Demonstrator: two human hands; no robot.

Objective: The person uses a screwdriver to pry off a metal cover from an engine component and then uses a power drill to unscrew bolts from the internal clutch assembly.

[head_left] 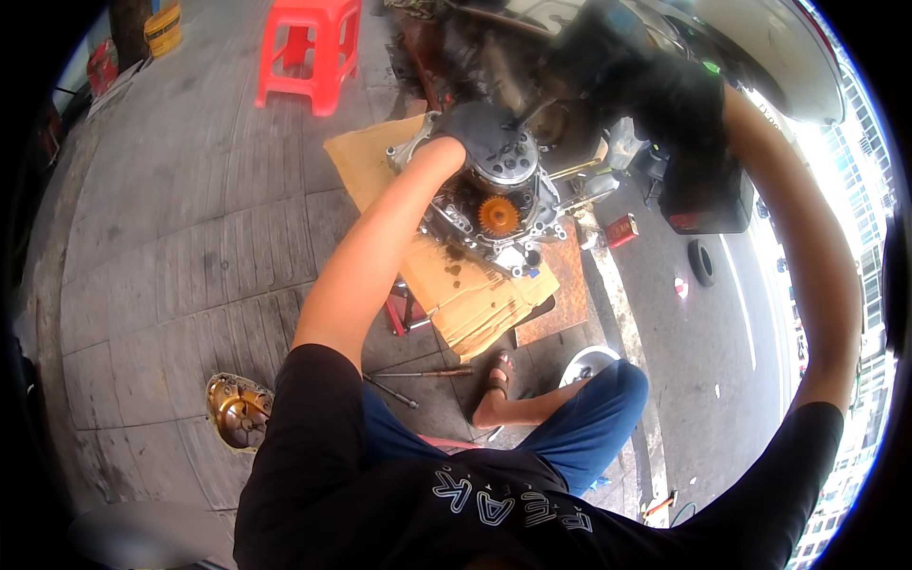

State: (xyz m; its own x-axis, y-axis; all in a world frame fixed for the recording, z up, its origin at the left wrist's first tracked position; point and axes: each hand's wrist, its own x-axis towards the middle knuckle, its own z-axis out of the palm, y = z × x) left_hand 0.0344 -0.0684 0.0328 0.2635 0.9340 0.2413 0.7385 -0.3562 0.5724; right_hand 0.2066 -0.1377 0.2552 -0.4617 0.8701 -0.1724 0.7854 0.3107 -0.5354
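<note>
A partly opened metal engine lies on a cardboard sheet, with a round clutch and an orange-brown gear exposed. My left hand, in a dark glove, is closed over the clutch's far left edge; its fingers are hard to make out. High on the right, my right hand, also in a dark glove, grips a black cordless impact wrench. The wrench's battery end hangs below that hand. Its narrow tip points at the clutch beside my left hand; contact cannot be made out.
Oil-stained cardboard lies under the engine. A red stool stands far left, a golden engine cover near left. Long tools lie by my legs, near a white bowl. A red can stands right of the engine.
</note>
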